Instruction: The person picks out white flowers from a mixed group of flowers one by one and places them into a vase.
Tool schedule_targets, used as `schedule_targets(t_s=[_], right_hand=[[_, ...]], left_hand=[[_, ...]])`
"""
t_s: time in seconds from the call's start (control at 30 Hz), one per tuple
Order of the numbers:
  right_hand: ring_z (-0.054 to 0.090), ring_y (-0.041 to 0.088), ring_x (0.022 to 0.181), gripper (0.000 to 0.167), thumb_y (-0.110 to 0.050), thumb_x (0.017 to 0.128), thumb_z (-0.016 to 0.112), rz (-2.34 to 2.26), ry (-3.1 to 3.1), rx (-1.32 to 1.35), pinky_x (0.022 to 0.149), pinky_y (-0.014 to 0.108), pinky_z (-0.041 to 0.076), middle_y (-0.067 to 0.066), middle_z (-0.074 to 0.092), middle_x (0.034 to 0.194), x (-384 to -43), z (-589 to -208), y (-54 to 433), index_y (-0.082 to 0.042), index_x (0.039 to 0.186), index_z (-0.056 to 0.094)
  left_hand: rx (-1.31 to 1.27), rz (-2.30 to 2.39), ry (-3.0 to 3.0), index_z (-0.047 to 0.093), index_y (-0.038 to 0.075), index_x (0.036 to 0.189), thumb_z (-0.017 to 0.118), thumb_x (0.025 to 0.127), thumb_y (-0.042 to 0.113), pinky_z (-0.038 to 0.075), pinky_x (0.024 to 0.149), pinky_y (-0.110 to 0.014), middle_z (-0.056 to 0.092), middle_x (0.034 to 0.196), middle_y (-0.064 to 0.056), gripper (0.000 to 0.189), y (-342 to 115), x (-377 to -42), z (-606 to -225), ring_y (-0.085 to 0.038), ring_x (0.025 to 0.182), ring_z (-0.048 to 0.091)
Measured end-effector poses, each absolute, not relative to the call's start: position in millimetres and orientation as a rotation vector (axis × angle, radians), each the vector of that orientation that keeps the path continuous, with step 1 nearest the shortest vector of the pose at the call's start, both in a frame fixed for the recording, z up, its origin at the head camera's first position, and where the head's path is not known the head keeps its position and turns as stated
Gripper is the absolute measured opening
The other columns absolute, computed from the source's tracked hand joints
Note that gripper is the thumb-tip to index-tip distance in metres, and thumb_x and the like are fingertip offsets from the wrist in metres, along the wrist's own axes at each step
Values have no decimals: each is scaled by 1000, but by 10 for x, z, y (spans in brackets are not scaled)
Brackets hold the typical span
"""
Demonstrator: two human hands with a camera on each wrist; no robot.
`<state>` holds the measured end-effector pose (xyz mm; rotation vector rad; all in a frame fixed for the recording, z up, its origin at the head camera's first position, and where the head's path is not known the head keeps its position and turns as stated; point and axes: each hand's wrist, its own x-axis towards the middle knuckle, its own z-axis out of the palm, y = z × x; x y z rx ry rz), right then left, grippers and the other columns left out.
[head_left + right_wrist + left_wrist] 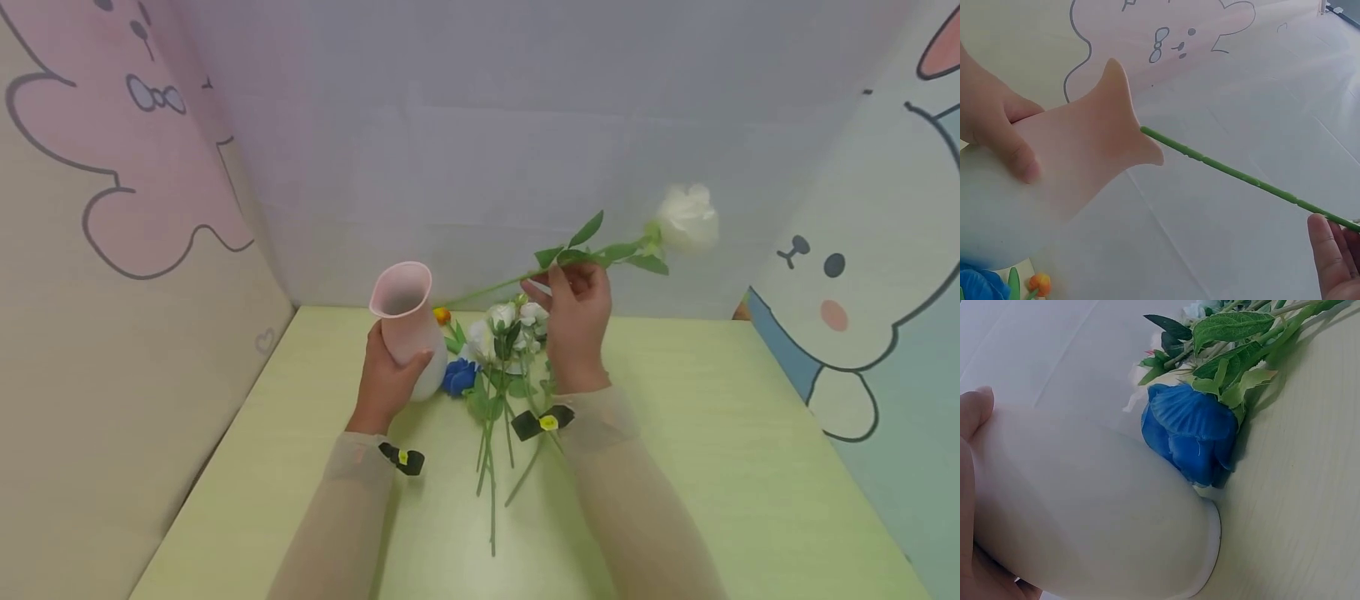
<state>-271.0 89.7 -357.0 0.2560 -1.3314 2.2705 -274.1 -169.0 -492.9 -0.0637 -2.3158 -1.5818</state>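
Observation:
My left hand (pixel 384 382) grips a pink-and-white vase (pixel 408 335) round its neck. The vase stands near the back of the table, mouth up. In the left wrist view its base meets the tabletop, right beside a blue rose (pixel 1191 434). With thumb and fingers, my right hand (pixel 579 327) pinches the leafy stem of a white rose (pixel 687 220), held above the table. The bloom points up to the right, and the stem slants down leftward. In the right wrist view, the stem's bare end (pixel 1145 130) overlaps the vase's rim.
Several white flowers (pixel 504 317) lie in a bunch between my forearms, their green stems (pixel 492 500) toward me. An orange flower (pixel 442 316) lies behind the blue rose. Cartoon-printed panels (pixel 847 333) flank the yellow table (pixel 712 450), and a pale sheet (pixel 495 167) hangs behind.

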Motion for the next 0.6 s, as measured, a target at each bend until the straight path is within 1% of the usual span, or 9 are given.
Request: schedule_targets(t_s=[0.3, 0.47, 0.6], right_hand=[[69, 31, 92, 13, -6, 103, 61, 2248, -1343, 378, 85, 47, 60, 16, 60, 106, -2782, -3429, 809, -1, 114, 55], [69, 32, 94, 13, -6, 103, 62, 2194, -1414, 444, 84, 46, 60, 15, 60, 105, -2816, -3328, 753, -1, 113, 56], [69, 31, 92, 13, -4, 102, 62, 2147, -1465, 469, 82, 45, 61, 14, 59, 102, -2829, -3280, 706, -1, 113, 56]], left_hand=[[-63, -1611, -2318, 26, 15, 158, 81, 88, 35, 40, 108, -59, 45, 147, -10, 92, -1679, -2743, -4920, -32, 125, 51], [-33, -1593, -2324, 25, 17, 158, 82, 88, 35, 40, 109, -58, 46, 147, -8, 92, -1686, -2749, -4932, -31, 126, 51], [-40, -1607, -2327, 24, 17, 159, 82, 89, 37, 39, 110, -58, 45, 147, -8, 93, -1691, -2751, -4927, -31, 126, 50]])
